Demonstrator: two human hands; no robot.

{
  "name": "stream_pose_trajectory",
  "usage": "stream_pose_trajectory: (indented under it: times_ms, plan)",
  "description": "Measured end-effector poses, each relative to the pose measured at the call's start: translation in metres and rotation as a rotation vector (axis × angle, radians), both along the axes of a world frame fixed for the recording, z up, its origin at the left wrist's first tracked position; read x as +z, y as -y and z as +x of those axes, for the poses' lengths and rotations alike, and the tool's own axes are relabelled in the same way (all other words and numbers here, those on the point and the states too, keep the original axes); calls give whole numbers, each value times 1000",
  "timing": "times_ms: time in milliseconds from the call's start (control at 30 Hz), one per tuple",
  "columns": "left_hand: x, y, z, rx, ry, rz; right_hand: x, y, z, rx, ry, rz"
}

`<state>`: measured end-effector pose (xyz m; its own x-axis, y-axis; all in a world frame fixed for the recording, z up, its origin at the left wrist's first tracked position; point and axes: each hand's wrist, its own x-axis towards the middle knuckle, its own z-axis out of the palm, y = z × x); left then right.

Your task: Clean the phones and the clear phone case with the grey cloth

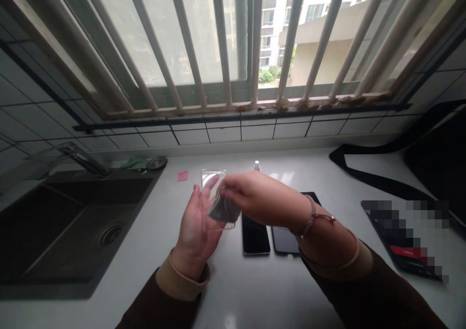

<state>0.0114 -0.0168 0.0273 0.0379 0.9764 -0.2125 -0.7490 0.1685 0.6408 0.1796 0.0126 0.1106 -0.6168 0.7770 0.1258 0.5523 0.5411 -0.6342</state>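
My left hand (pixel 194 227) holds a clear phone case (pixel 213 179) upright above the white counter, fingers curled behind it. My right hand (pixel 255 198) crosses over from the right and pinches a small grey cloth (pixel 223 210) against the inside of the case. Two dark phones lie flat on the counter just beyond my hands: one (pixel 255 237) under my right wrist, the other (pixel 286 239) beside it to the right, partly hidden by my forearm.
A dark sink (pixel 65 222) with a tap (pixel 82 158) fills the left. A small bottle (pixel 257 165), a pink slip (pixel 182 175) and a green rag (pixel 136 163) sit near the back wall. A black bag strap (pixel 367 178) and a blurred-out item (pixel 407 237) lie at the right.
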Motion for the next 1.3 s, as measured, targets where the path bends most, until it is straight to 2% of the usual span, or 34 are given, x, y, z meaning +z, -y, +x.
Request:
stream_pose_trajectory:
  times_ms: [100, 133, 167, 233, 300, 367, 567, 700, 833, 1033, 1133, 1300]
  plan:
    - [2, 4, 1, -152, -17, 1, -9, -8, 0, -430, -101, 167]
    - [2, 5, 1, -190, -29, -8, -12, -10, -1, -494, -75, 245]
    - [2, 6, 2, -220, -37, -13, -15, -12, -2, -497, -19, 316]
    - [2, 7, 2, -249, -35, 4, -22, -16, -5, -351, 133, 393]
    - [1, 6, 2, -239, -16, 29, -28, -18, -11, -152, 257, 389]
    - [0, 4, 1, -194, 2, 32, -33, -18, -17, -41, 314, 372]
    - [-11, -7, -5, 64, 20, -27, -38, -7, -28, 61, 328, 299]
    - [-12, -9, -6, 205, -20, -93, -26, 6, -27, 162, 397, 283]
    - [-2, -7, -1, 315, -105, -101, -10, 16, -23, 203, 500, 245]
    - [9, -4, 5, 211, -169, -173, -7, 16, -18, 167, 454, 289]
    - [2, -6, 2, 154, -184, -177, -7, 16, -20, 156, 410, 273]
    - [-14, -7, -4, 8, -256, -16, -6, 16, -21, 24, 262, 342]
